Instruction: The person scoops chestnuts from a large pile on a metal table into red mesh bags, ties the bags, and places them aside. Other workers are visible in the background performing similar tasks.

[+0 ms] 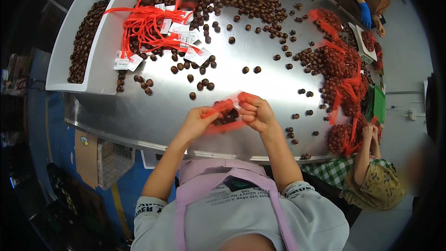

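Close to the table's near edge, a small red mesh bag (222, 128) with several round brown nuts inside hangs between my two hands. My left hand (199, 120) pinches the bag's left side. On its upper right, the fingers of my right hand (255, 111) are closed round the mesh. Beyond my hands, loose round brown nuts (210, 86), macadamia-like, lie on the metal table (223, 69). A bundle of red mesh strips (147, 27) with white paper tags rests on nuts at the back left.
A white bin (101, 60) of nuts stands at the left. Filled red mesh bags (341, 60) crowd the right side, beside a white scale (364, 44) and green basket (379, 104). Other people's hands (369, 135) and a blue glove (365, 15) show along the right edge.
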`<state>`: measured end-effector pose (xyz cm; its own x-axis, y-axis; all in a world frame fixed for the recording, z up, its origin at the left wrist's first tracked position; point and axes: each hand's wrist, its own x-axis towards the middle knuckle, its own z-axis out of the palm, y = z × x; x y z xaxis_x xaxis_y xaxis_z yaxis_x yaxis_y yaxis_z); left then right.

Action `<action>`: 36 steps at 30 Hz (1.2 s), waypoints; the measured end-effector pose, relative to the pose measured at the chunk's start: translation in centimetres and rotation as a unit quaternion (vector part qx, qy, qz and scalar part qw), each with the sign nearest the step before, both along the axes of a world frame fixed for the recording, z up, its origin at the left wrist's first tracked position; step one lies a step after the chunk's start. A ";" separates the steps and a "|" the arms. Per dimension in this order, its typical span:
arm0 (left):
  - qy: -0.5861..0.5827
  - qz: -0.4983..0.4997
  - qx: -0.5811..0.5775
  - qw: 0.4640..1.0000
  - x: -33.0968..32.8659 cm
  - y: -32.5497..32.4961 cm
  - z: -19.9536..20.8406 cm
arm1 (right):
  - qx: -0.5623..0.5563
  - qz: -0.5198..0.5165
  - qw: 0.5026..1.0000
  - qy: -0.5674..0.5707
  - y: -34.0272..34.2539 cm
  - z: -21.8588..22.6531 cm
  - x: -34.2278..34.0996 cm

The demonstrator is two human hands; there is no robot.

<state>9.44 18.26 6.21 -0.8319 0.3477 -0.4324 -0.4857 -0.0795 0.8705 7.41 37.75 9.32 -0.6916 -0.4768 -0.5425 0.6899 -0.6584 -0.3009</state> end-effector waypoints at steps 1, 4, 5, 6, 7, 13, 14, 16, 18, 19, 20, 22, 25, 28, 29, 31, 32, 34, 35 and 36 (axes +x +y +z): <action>-0.052 -0.023 0.038 0.998 -0.3 0.2 0.6 | -0.066 -0.035 0.997 0.011 0.9 -0.1 0.0; -0.216 -0.057 0.252 0.942 -1.5 2.5 2.8 | -0.231 -0.128 0.965 0.003 5.7 -0.2 0.7; -0.245 -0.060 0.314 0.915 -1.7 3.9 2.2 | -0.229 -0.164 0.959 -0.016 6.9 0.8 0.8; -0.283 -0.069 0.359 0.887 -2.2 5.6 1.4 | -0.290 -0.197 0.936 -0.019 8.0 1.2 0.8; -0.297 -0.067 0.403 0.863 -2.6 7.2 0.9 | -0.276 -0.243 0.929 -0.033 9.1 1.8 0.7; -0.373 -0.037 0.521 0.767 -8.0 16.9 -5.6 | -0.153 -0.386 0.910 -0.011 16.3 -0.7 -2.3; -0.395 -0.023 0.514 0.761 -9.2 18.0 -5.6 | -0.098 -0.419 0.902 -0.038 17.3 -1.5 -3.7; -0.441 0.000 0.499 0.746 -11.8 19.7 -5.5 | -0.034 -0.436 0.898 -0.057 19.9 -4.7 -6.7; -0.427 0.028 0.538 0.726 -14.5 20.7 -6.7 | 0.050 -0.421 0.904 -0.063 22.3 -8.0 -10.8; -0.420 0.048 0.544 0.725 -15.9 21.0 -7.1 | 0.065 -0.409 0.907 -0.082 22.8 -9.2 -12.9; -0.415 0.077 0.523 0.740 -17.1 21.2 -6.9 | 0.082 -0.400 0.907 -0.102 22.8 -10.1 -14.9; -0.428 0.093 0.534 0.723 -19.9 21.3 -5.7 | 0.182 -0.351 0.913 -0.100 23.7 -13.0 -18.6; -0.412 0.172 0.553 0.703 -23.4 20.6 -7.1 | 0.386 -0.292 0.873 -0.063 17.8 -11.4 -24.7; -0.464 0.239 0.547 0.655 -26.0 18.1 -8.0 | 0.447 -0.159 0.880 -0.013 15.7 -10.9 -28.9; -0.473 0.242 0.579 0.618 -25.9 17.8 -8.1 | 0.413 -0.120 0.903 0.006 16.3 -11.7 -30.1; -0.488 0.265 0.609 0.566 -25.7 17.6 -8.2 | 0.341 -0.040 0.938 0.043 17.9 -13.5 -32.3; -0.488 0.290 0.613 0.549 -26.0 17.6 -8.4 | 0.381 -0.038 0.923 0.040 15.4 -12.5 -33.3; -0.486 0.322 0.622 0.523 -26.6 17.5 -8.7 | 0.463 -0.039 0.885 0.032 8.6 -9.2 -34.1; -0.482 0.328 0.628 0.515 -27.0 17.0 -9.0 | 0.457 -0.020 0.888 0.045 8.3 -9.7 -35.0; -0.478 0.334 0.634 0.507 -27.3 16.6 -9.2 | 0.450 -0.001 0.891 0.058 8.0 -10.2 -35.7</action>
<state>-17.85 34.84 -2.96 -0.5684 0.6288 -0.5305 -0.1331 -0.7066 -0.6950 -28.34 45.77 -0.92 -0.7681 0.1158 -0.6298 0.6194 -0.1152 -0.7766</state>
